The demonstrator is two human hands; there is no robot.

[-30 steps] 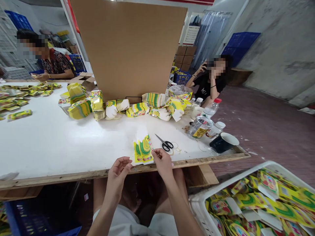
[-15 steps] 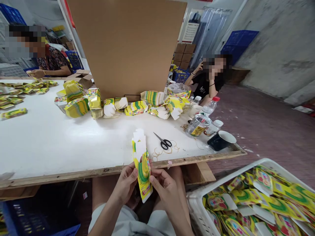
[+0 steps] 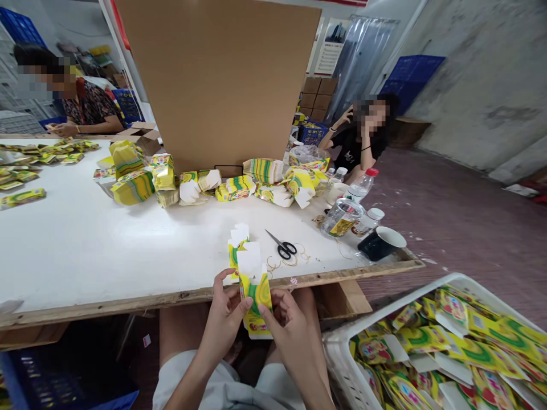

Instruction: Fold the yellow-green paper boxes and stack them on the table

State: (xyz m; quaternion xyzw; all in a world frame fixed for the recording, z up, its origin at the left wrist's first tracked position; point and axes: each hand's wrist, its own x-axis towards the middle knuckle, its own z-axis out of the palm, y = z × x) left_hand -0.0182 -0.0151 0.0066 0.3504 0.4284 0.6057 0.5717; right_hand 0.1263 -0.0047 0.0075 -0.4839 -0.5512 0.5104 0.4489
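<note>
Between my hands, at the table's front edge, is a yellow and green printed carton (image 3: 255, 293) with its white end flap pointing away from me. My left hand (image 3: 226, 307) grips its left side, thumb on the printed face. From the right, my right hand (image 3: 288, 316) pinches the other side, thumb also on the front. Just behind it, another flat carton (image 3: 233, 250) lies on the table with white flaps outward. Black-handled scissors (image 3: 282, 246) rest to the right, beside several loose rubber bands (image 3: 294, 259).
Bundled cartons (image 3: 235, 188) line the table before a tall cardboard sheet (image 3: 222, 85). Bottles (image 3: 362, 185), a clear jar (image 3: 342, 218) and a dark cup (image 3: 382, 244) stand right. A white crate (image 3: 342, 364) of cartons is at lower right. Two people sit beyond.
The carton in my hands has turned its broad face toward me and looks wider, more opened out. It now sits apart from the carton lying behind it.
</note>
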